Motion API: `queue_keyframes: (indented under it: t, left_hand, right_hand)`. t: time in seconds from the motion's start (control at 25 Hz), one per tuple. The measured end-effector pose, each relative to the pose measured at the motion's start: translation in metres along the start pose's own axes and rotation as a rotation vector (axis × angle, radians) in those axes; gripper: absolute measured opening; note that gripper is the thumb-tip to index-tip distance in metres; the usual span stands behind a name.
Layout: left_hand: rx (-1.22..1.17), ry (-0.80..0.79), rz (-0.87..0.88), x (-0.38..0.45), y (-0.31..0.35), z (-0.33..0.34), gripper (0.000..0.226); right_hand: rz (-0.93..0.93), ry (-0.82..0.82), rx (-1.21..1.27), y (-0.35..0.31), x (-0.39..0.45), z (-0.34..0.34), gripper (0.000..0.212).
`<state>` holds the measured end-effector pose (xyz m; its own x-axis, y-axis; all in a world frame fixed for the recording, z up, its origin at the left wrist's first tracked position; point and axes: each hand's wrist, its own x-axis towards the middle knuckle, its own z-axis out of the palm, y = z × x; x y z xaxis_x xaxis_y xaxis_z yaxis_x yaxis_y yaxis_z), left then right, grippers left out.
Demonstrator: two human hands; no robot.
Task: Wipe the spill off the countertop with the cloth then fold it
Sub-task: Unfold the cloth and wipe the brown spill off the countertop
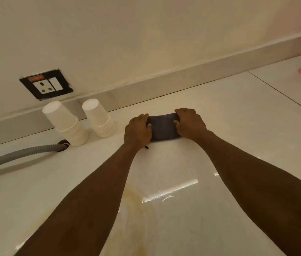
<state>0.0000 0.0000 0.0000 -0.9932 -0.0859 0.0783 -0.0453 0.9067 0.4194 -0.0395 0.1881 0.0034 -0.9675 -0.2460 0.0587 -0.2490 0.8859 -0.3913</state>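
cloth (162, 129) under both hands | cup stacks (83, 124), hose (22, 154) left

- Both bare forearms reach forward from the lower edge of the view, drawing closer toward the hands.
- The left hand (138, 130) lies palm down, fingers spread and curled inward at its inner side.
- The right hand (190, 124) lies palm down opposite it, fingers bent, thumb pointing inward.
- The two hands sit level with each other, near but apart, wrists straight.
- Whether either grip is closed cannot be told.
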Motion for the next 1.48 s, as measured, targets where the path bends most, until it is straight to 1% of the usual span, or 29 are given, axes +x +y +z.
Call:
queue_keyframes:
  t: [0.08, 0.2, 0.28, 0.4, 0.44, 0.56, 0.68, 0.8, 0.88, 0.96, 1.04, 1.12, 1.2, 1.28, 1.4, 1.48]
  left_hand:
    - [0.079, 0.002, 0.021, 0.013, 0.001, 0.001, 0.046]
    - [0.148, 0.058, 0.048, 0.026, -0.002, 0.0, 0.039]
    - [0.148, 0.073, 0.046, 0.027, -0.001, 0.002, 0.034]
    - [0.081, 0.042, -0.018, 0.029, 0.006, 0.002, 0.024]
    - [0.071, 0.038, -0.029, 0.029, 0.007, 0.003, 0.024]
    - [0.121, 0.004, -0.037, 0.027, 0.008, 0.002, 0.037]
    - [0.147, -0.039, -0.033, 0.024, 0.008, -0.001, 0.029]
    - [0.119, -0.095, -0.021, 0.018, 0.011, -0.006, 0.024]
    - [0.095, -0.107, -0.021, 0.013, 0.014, -0.008, 0.023]
    - [0.027, -0.088, -0.026, 0.008, 0.015, -0.013, 0.027]
    - [-0.048, -0.077, -0.019, 0.004, 0.018, -0.02, 0.037]
    - [-0.093, -0.059, -0.001, 0.0, 0.021, -0.029, 0.038]
    - [-0.17, -0.044, 0.009, -0.006, 0.024, -0.04, 0.029]
    - [-0.269, -0.066, -0.011, -0.013, 0.028, -0.051, 0.022]
    - [-0.42, -0.082, -0.102, -0.023, 0.03, -0.065, 0.021]
    - [-0.532, -0.088, -0.204, -0.031, 0.029, -0.066, 0.029]
  right_hand:
    - [-0.013, -0.01, -0.057, 0.001, 0.014, 0.0, 0.047]
    - [-0.05, -0.005, -0.161, 0.001, 0.03, -0.002, 0.043]
    - [-0.066, -0.056, -0.222, 0.002, 0.033, -0.001, 0.039]
    - [-0.041, -0.118, -0.181, 0.001, 0.036, -0.005, 0.032]
    - [-0.038, -0.12, -0.158, 0.001, 0.036, -0.004, 0.031]
    - [-0.033, -0.108, -0.144, 0.0, 0.034, -0.004, 0.036]
    - [-0.01, -0.12, -0.141, 0.0, 0.03, -0.006, 0.035]
    - [-0.004, -0.168, -0.113, 0.002, 0.025, -0.011, 0.029]
    - [0.014, -0.173, -0.075, 0.002, 0.021, -0.014, 0.032]
    - [0.02, -0.18, -0.073, 0.0, 0.018, -0.018, 0.038]
    - [-0.002, -0.173, -0.093, -0.002, 0.015, -0.023, 0.036]
    - [-0.011, -0.12, -0.005, -0.002, 0.012, -0.03, 0.03]
    - [-0.023, -0.087, 0.179, 0.0, 0.007, -0.038, 0.023]
    - [-0.029, -0.074, 0.326, 0.0, 0.001, -0.043, 0.02]
    - [0.044, -0.044, 0.507, -0.003, -0.009, -0.05, 0.024]
    - [0.092, -0.053, 0.561, -0.003, -0.016, -0.05, 0.029]
